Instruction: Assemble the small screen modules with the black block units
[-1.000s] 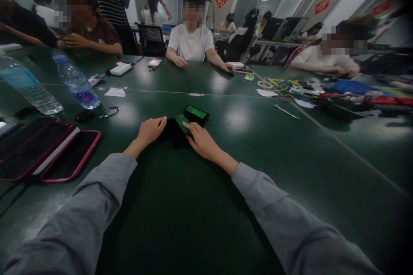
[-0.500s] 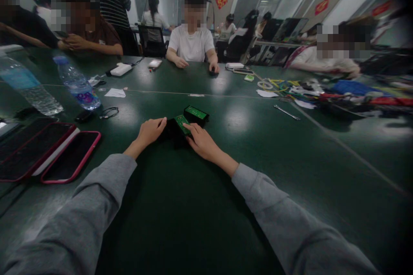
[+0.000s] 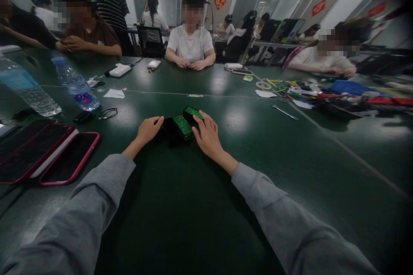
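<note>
My left hand point(image 3: 149, 131) is curled, its thumb against the left edge of a dark black case point(image 3: 171, 133); the finger undersides are hidden. Right of that case lies a green circuit board point(image 3: 183, 126), tilted, with small pale parts on it. Just behind it, a second green board point(image 3: 191, 111) sits in a black housing. My right hand point(image 3: 208, 134) has its fingers apart, the fingertips over the right end of the second board and the thumb near the first board's right edge. Whether the fingertips touch the board I cannot tell.
On the left lie a red-edged phone point(image 3: 70, 159), a dark red case point(image 3: 35, 150) and two water bottles point(image 3: 79, 86). A wrench point(image 3: 285, 112) and a heap of cables point(image 3: 306, 90) are to the right. A person point(image 3: 190, 45) sits opposite.
My right hand has moved off the near board, right and slightly away, to the far board. The near board shows more fully. My left hand stays at the black case.
</note>
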